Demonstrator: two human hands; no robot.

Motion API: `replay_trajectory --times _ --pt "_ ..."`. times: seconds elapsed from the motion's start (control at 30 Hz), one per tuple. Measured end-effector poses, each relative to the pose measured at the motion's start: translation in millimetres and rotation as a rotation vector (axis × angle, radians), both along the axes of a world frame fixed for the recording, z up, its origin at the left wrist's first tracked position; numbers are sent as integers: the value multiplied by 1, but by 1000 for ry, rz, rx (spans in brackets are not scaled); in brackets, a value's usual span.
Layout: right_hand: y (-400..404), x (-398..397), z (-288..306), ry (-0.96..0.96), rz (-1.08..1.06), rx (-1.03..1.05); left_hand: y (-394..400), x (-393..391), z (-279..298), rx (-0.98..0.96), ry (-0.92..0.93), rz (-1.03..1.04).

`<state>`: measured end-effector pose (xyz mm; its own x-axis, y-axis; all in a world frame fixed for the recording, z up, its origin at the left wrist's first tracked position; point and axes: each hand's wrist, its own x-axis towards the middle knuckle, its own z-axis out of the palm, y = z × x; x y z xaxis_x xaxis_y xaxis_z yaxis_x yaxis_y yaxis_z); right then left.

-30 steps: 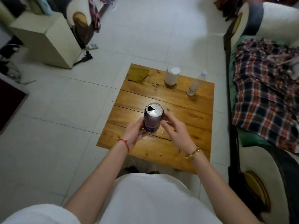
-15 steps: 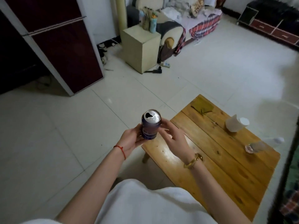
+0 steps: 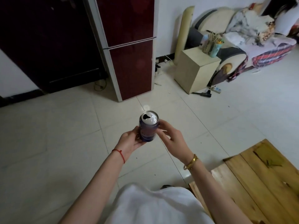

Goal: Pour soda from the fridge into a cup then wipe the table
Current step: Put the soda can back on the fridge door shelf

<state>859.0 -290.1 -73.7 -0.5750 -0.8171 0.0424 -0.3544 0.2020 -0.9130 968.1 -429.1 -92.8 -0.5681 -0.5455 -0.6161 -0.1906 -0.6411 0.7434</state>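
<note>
A blue soda can [image 3: 148, 128] with an opened silver top stands upright in mid-air over the tiled floor. My left hand [image 3: 131, 141] cups its lower side and base. My right hand [image 3: 169, 138] touches the can's right side with its fingertips. The dark red two-door fridge [image 3: 129, 50] stands closed against the back wall, straight ahead. A corner of the low wooden table [image 3: 262, 178] shows at the lower right. The cup is out of view.
A cream cube side table [image 3: 194, 70] with a holder of sticks stands right of the fridge. Beyond it is a sofa [image 3: 252, 38] piled with cloth. A power strip and a black tool lie on the floor near it. Dark cabinet at the left.
My view has swung left, away from the table and toward the fridge. The table with cup and bottle slid out to the lower right. Both hands kept the can upright.
</note>
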Motion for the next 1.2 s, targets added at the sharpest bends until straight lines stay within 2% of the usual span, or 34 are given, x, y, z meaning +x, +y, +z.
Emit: replay_trajectory --times 0.43,0.87,1.2 --pt "-191 -51 -17 -8 263 17 -162 -21 -16 27 -28 231" --pt "-426 -171 15 0 468 -60 -358 -121 32 -30 28 445" --pt "-542 -208 -1 -8 497 -19 -467 -154 22 -98 -28 443"
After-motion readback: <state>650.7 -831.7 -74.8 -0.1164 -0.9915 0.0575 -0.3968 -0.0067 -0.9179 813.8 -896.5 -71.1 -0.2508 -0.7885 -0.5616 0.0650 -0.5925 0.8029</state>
